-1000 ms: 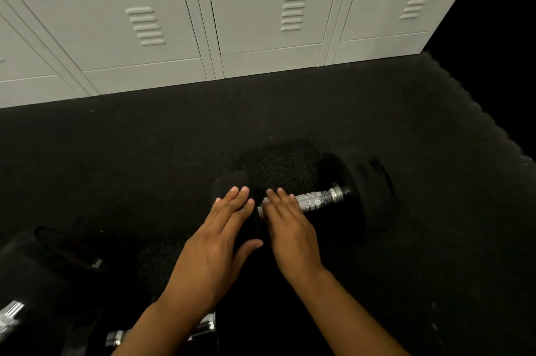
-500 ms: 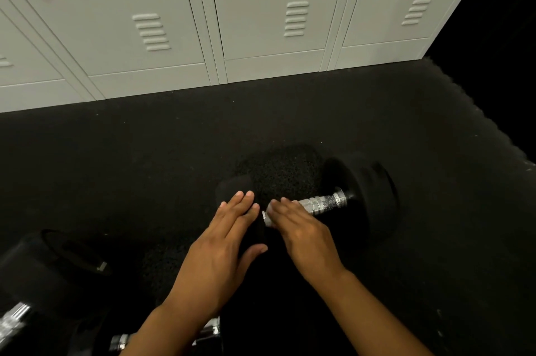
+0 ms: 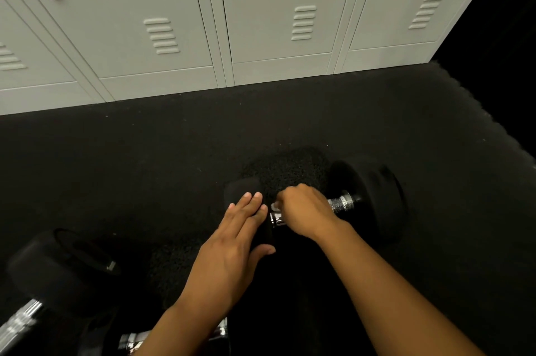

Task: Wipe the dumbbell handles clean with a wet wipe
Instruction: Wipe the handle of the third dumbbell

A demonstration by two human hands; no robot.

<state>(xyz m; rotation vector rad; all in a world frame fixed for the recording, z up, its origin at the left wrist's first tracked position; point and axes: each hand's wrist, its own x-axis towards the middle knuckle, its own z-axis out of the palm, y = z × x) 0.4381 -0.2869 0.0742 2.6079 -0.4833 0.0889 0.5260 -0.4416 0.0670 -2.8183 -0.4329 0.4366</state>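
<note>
Left hand (image 3: pixel 232 242) laid flat, fingers straight, on near black weight head (image 3: pixel 249 196) of dumbbell; placement judged to stop rolling during wiping. Right hand (image 3: pixel 304 210) curled round chrome handle (image 3: pixel 339 204), white wet wipe (image 3: pixel 274 206) glimpsed under fingers at handle's left end. Far weight head (image 3: pixel 374 196) rested on black rubber floor (image 3: pixel 145 167). Knurled stretch right of hand left exposed, presumably not yet wiped. Further dumbbells (image 3: pixel 58 277) seen at lower left, awaiting turn. Grey lockers (image 3: pixel 174 7) ranged behind.
</note>
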